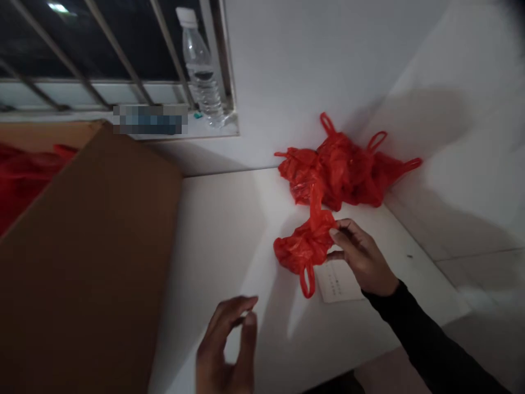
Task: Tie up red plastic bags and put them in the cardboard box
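Observation:
My right hand (363, 257) pinches a small crumpled red plastic bag (303, 246) by its right side, just above the white table (221, 230). One loop handle of that bag hangs down toward me. Behind it, against the wall corner, lies a pile of more red plastic bags (340, 167) with handles sticking out. My left hand (227, 350) hovers low over the table near its front edge, fingers apart, holding nothing. A white slip of paper (338, 282) lies under my right hand.
A large brown cardboard box (82, 257) fills the left side, with red bags (20, 175) showing inside it. A clear water bottle (200, 71) stands on the barred window's sill (197, 126). White walls close off the back and right.

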`<state>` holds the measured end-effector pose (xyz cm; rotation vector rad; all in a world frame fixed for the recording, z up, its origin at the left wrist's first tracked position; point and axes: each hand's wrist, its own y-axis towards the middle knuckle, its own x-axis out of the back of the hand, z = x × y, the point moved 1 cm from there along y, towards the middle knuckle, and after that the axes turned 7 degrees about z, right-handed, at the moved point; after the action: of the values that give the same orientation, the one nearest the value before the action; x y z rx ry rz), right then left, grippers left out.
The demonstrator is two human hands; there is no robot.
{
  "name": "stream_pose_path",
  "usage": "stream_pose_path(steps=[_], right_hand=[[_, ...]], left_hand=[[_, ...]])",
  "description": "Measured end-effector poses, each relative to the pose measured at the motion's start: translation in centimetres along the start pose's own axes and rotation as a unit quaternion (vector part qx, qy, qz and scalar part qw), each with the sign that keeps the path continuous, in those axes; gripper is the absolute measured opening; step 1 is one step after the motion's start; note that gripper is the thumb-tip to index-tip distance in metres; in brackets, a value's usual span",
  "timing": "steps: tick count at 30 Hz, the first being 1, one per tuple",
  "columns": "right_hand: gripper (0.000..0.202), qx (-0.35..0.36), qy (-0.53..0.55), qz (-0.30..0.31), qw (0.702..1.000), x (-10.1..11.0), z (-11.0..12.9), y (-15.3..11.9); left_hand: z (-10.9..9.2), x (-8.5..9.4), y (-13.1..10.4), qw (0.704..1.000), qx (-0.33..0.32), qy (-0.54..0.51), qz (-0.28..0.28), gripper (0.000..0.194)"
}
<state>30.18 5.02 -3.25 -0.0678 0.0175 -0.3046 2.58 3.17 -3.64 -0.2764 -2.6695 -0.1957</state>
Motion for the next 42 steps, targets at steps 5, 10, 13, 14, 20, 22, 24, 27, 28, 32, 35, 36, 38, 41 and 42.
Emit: stream_pose_path(steps=[5, 10, 13, 14, 20, 22, 24, 27, 28, 32, 35, 36, 38, 41, 42], right_hand=[[0.03, -0.148, 0.1, 0.144, 0.973, -4.8, -3.3, -3.7], [0.029, 0.063, -0.154, 0.112, 0.98, -4.8, -3.5, -5.1], [0.035, 0.18, -0.316, 0.2, 0.91, -5.2, -3.0, -5.3], [0.03, 0.196, -0.342, 0.226, 0.891, -5.4, -3.0, -5.3], [0.004, 0.132, -0.354, 0.17, 0.91, -4.0, -3.1, -4.8], [0.006, 0.102, -0.338, 0.147, 0.924, -3.3, -3.0, -4.9], [0.02, 0.115, -0.33, 0.138, 0.927, -3.3, -2.9, -5.1], [0.048, 0.159, -0.33, 0.158, 0.917, -4.3, -2.9, -5.4], [0.051, 0.164, -0.336, 0.172, 0.911, -4.8, -3.0, -5.4], [0.022, 0.161, -0.38, 0.207, 0.887, -5.5, -3.4, -5.0], [0.032, 0.17, -0.395, 0.251, 0.867, -5.1, -3.8, -4.8], [0.037, 0.175, -0.4, 0.265, 0.86, -4.9, -3.9, -4.7], [0.027, 0.179, -0.406, 0.274, 0.853, -4.7, -3.9, -4.7], [0.006, 0.159, -0.37, 0.237, 0.884, -4.4, -3.3, -4.5], [0.007, 0.147, -0.347, 0.213, 0.901, -4.3, -3.0, -4.5]], left_hand=[[2.2, -2.0, 0.9, 0.986, -0.094, 0.122, 0.07, 0.037], [3.8, -2.1, 0.8, 0.987, -0.073, 0.123, 0.077, 0.012], [3.7, -2.1, 0.6, 0.988, -0.074, 0.11, 0.082, 0.013], [3.6, -1.9, 0.5, 0.988, -0.072, 0.107, 0.081, 0.013], [5.4, 1.7, 0.3, 0.992, 0.05, 0.106, -0.045, 0.015], [6.1, 2.8, 0.2, 0.987, 0.091, 0.1, -0.085, 0.019], [6.0, 2.9, 0.0, 0.99, 0.075, 0.086, -0.082, 0.027], [4.7, 1.5, -0.1, 0.991, -0.049, 0.125, 0.0, 0.051], [4.3, 0.9, 0.0, 0.983, -0.094, 0.155, 0.034, 0.057], [3.8, -0.2, 0.3, 0.952, -0.183, 0.23, 0.086, 0.046], [4.2, 0.2, 0.5, 0.96, -0.183, 0.204, 0.057, 0.029], [4.3, 0.4, 0.5, 0.966, -0.173, 0.188, 0.046, 0.026], [4.2, 0.6, 0.4, 0.976, -0.146, 0.16, 0.025, 0.023], [3.9, 1.0, 0.0, 0.988, -0.093, 0.127, -0.004, 0.017], [3.8, 1.1, -0.2, 0.991, -0.067, 0.111, -0.024, 0.015]])
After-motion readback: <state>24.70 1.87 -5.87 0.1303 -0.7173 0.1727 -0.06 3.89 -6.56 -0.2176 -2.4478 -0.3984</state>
